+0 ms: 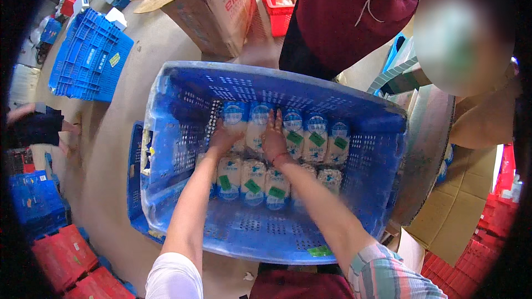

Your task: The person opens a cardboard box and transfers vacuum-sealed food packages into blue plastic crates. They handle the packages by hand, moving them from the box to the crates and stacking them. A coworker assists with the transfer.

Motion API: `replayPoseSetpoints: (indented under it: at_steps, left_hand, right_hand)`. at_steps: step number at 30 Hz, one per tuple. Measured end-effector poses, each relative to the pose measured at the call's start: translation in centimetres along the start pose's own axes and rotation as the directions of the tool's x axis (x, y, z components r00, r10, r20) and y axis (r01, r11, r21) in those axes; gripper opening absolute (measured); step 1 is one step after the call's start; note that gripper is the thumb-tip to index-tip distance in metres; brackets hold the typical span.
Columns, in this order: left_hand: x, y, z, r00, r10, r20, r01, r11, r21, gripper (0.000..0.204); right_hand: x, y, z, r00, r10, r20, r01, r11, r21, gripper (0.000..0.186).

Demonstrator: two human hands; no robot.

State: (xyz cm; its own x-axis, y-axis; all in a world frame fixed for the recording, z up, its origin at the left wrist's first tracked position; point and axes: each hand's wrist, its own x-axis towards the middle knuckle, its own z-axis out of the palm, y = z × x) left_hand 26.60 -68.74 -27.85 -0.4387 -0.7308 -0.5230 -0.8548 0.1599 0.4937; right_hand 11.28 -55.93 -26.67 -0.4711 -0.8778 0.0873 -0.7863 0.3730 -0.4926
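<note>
Inside a large blue perforated crate (166,99) lie several oblong clear packs with pale contents, blue printed ends and green labels, in two rows. My left hand (221,138) grips the outer side of the leftmost upper pack (235,116), its fingertips partly hidden. My right hand (274,140) holds the neighbouring pack (257,124), fingers extended along its right side. The other upper-row packs (317,138) sit to the right; the lower row (252,185) lies beneath my wrists and is partly covered by my forearms.
A person in maroon (343,16) stands beyond the crate. Cardboard boxes (210,16), a red basket (274,14) and a blue crate (88,55) are behind. Red crates (66,254) are stacked lower left, cardboard (454,199) at right. Another person (36,124) is partly visible at far left.
</note>
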Motion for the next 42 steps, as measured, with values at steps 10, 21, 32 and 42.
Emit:
replayPoseSetpoints:
  at_steps: [10, 21, 32, 42]
  left_hand:
    - [0.7, 3.6, 5.8, 0.999, 0.020, 0.045, -0.019, 1.000, -0.023, 0.115]
    - [-13.1, 10.5, -5.1, 0.944, 0.287, -0.162, -0.265, 0.953, 0.147, 0.045]
    - [-38.0, 27.4, -6.0, 0.846, 0.517, -0.131, -0.533, 0.806, -0.260, 0.015]
    - [-45.3, 30.1, 0.2, 0.966, 0.248, 0.074, -0.207, 0.911, -0.357, 0.015]
  right_hand:
    - [-4.3, -3.7, -7.5, 0.973, 0.002, 0.231, 0.006, 0.999, -0.034, 0.038]
    - [-12.3, -17.0, -32.8, 0.918, -0.371, 0.142, 0.231, 0.789, 0.569, 0.036]
    - [-18.1, 4.0, -53.6, 0.818, 0.520, 0.245, -0.418, 0.244, 0.875, 0.026]
    - [-21.9, 44.0, -38.0, 0.217, 0.948, 0.232, -0.020, -0.234, 0.972, 0.048]
